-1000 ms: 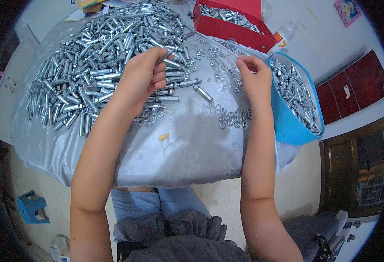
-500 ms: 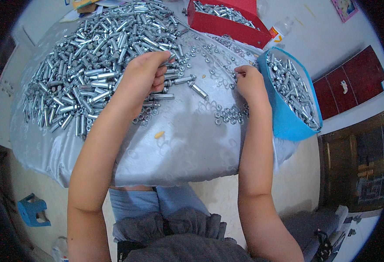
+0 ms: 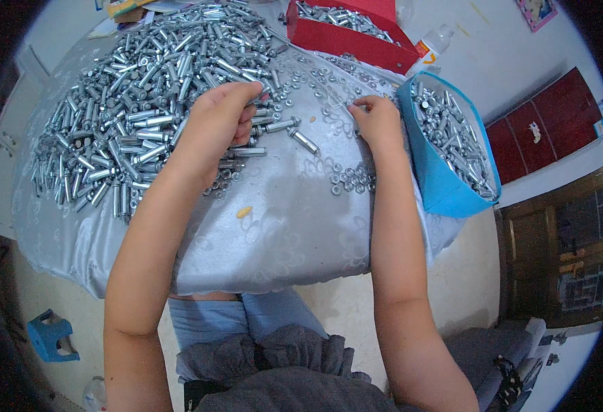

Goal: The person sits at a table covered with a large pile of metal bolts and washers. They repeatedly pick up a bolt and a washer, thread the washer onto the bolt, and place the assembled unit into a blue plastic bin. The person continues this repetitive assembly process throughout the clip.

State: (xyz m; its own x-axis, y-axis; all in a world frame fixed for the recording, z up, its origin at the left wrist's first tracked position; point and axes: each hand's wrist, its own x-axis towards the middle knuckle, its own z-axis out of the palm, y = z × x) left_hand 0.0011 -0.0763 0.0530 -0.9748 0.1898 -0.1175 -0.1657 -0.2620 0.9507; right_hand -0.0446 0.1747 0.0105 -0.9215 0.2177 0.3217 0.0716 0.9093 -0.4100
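A big heap of silver metal bolts (image 3: 136,117) covers the left of the grey-clothed table (image 3: 281,240). My left hand (image 3: 219,120) lies on the heap's right edge, fingers curled around a bolt. My right hand (image 3: 377,120) is further right among scattered washers (image 3: 308,79), thumb and fingers pinched on one small piece. A single bolt (image 3: 305,141) lies between the hands. A small cluster of nuts (image 3: 349,178) sits just beside my right wrist.
A blue bin (image 3: 445,185) full of bolts stands at the table's right edge. A red box (image 3: 346,41) with more bolts is at the back, with a plastic bottle (image 3: 433,42) beside it. A blue stool (image 3: 51,336) is on the floor at left.
My right hand has shifted a little left, away from the blue bin, to the scattered washers. The left hand stays on the heap, its fingers working.
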